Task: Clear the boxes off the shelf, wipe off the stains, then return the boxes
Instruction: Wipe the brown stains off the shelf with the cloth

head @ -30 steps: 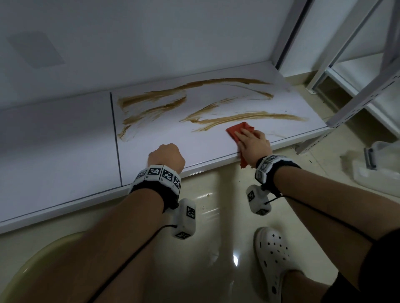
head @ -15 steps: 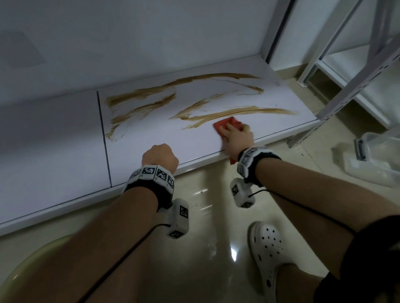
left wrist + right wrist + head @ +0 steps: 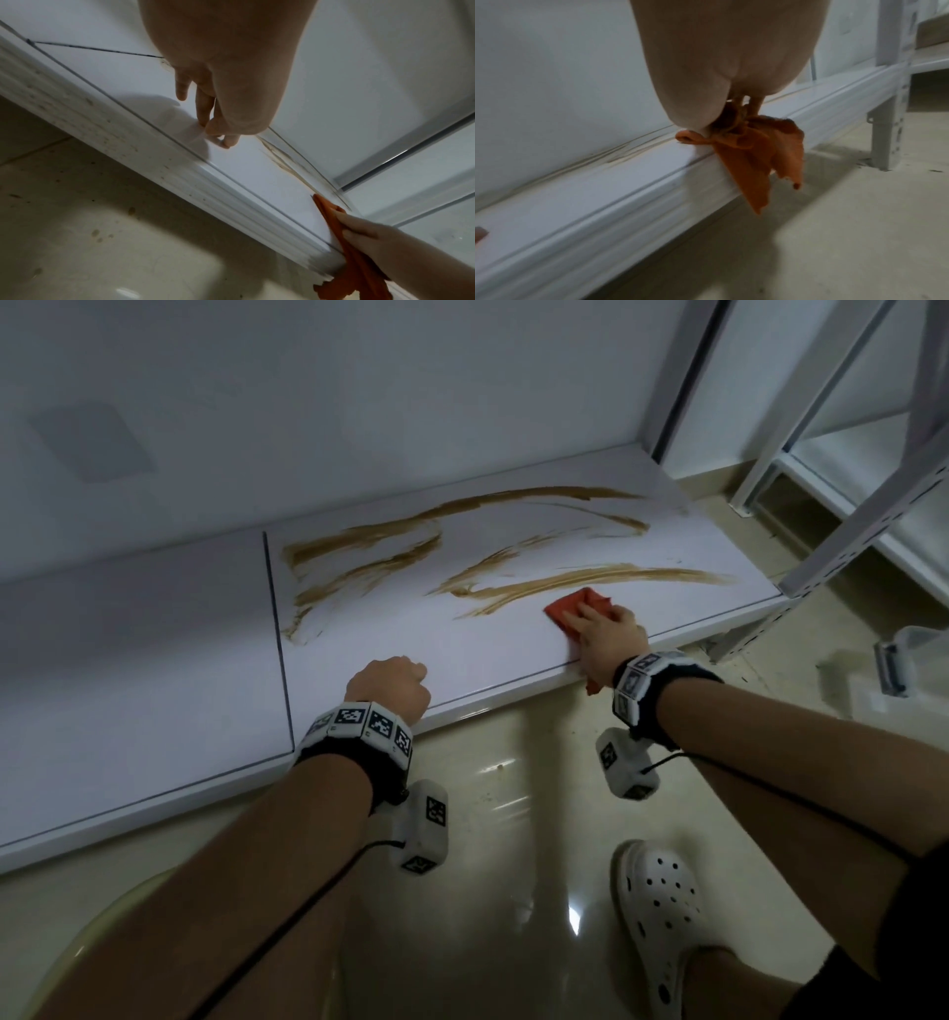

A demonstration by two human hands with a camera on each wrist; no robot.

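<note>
A white shelf [image 3: 154,660] near the floor carries long brown stains [image 3: 565,580] across its right panel. My right hand [image 3: 608,634] holds an orange cloth [image 3: 570,608] down on the shelf at the near end of the lowest stain. One end of the cloth [image 3: 757,154] hangs over the front edge. My left hand [image 3: 390,683] holds nothing, and its curled fingertips [image 3: 226,142] rest on the shelf by the front edge. A clear plastic box [image 3: 914,660] stands on the floor at the far right. No box is on the shelf.
A second white rack [image 3: 873,469] stands to the right, and a perforated post [image 3: 868,505] rises from the shelf's right corner. My foot in a white clog [image 3: 662,906] is on the glossy floor. A yellowish basin rim [image 3: 77,942] shows at lower left.
The head view swung a little and came back. The right hand with the cloth stays at about the same spot by the lowest stain. The left hand has not moved.
</note>
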